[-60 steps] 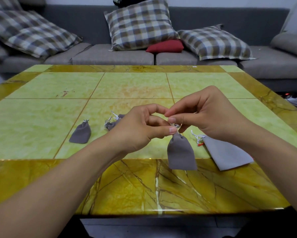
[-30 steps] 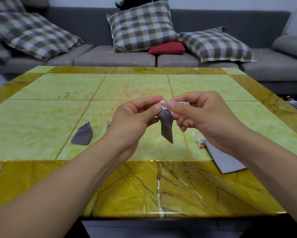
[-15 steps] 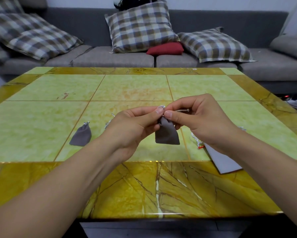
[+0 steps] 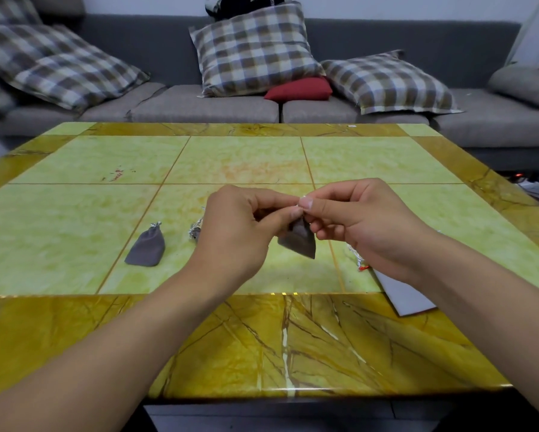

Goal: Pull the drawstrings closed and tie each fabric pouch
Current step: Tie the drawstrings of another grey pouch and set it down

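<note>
A small grey fabric pouch (image 4: 298, 239) hangs in the air above the table, held at its neck. My left hand (image 4: 238, 227) and my right hand (image 4: 360, 219) meet fingertip to fingertip over it, both pinching its silver drawstrings. A second grey pouch (image 4: 146, 248) lies on the table to the left, its neck gathered. Behind my left hand, the silver cords of a third pouch (image 4: 195, 229) peek out; its body is hidden. A larger light-grey pouch (image 4: 402, 296) lies flat under my right wrist, with silver and red cords (image 4: 358, 261) at its mouth.
The table (image 4: 230, 163) has a glossy green and yellow marble-pattern top. Its near edge runs across the bottom of the view. Behind it stands a grey sofa (image 4: 199, 104) with checked cushions and a red cushion (image 4: 299, 88). Cables lie on the floor at the right.
Both hands lifted the pouch off the table to mid-air, then kept working its cords. The pouch has swung and now hangs tilted between my fingers. The other pouches have not moved.
</note>
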Demonstrator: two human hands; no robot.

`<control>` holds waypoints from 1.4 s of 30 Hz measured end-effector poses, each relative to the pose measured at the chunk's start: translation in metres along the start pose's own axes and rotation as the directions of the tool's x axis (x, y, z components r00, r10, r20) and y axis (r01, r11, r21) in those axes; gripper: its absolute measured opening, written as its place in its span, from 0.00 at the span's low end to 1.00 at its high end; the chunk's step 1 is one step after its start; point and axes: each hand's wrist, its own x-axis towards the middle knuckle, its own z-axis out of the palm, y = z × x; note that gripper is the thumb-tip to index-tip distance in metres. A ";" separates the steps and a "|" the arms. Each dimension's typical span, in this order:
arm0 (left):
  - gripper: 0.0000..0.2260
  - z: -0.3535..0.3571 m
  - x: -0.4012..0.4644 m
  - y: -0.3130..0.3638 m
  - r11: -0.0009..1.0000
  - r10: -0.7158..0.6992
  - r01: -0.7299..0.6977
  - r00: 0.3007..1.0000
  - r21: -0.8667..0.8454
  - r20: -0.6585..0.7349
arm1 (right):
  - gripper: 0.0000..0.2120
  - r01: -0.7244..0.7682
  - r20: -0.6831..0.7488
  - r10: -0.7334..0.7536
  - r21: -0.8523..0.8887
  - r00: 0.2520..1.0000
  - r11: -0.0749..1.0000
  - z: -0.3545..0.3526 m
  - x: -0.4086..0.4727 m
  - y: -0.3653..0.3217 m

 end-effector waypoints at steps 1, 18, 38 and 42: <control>0.05 -0.001 0.001 -0.001 0.999 -0.034 0.034 0.999 -0.034 0.011 | 0.05 0.007 0.003 -0.007 -0.010 1.000 1.000 -0.001 0.000 0.000; 0.07 -0.009 0.008 -0.013 0.959 -0.078 0.037 0.988 0.281 0.134 | 0.03 0.496 0.334 -0.447 -0.807 0.830 0.320 -0.002 -0.001 -0.008; 0.05 -0.008 0.003 0.003 0.980 0.026 0.022 0.971 -0.197 0.239 | 0.07 0.120 0.070 -0.114 -0.085 0.991 0.989 -0.009 0.004 -0.007; 0.06 -0.011 0.003 0.003 0.981 -0.024 0.076 0.959 -0.176 0.281 | 0.08 0.273 0.082 -0.261 -0.204 0.962 0.940 -0.005 0.002 -0.009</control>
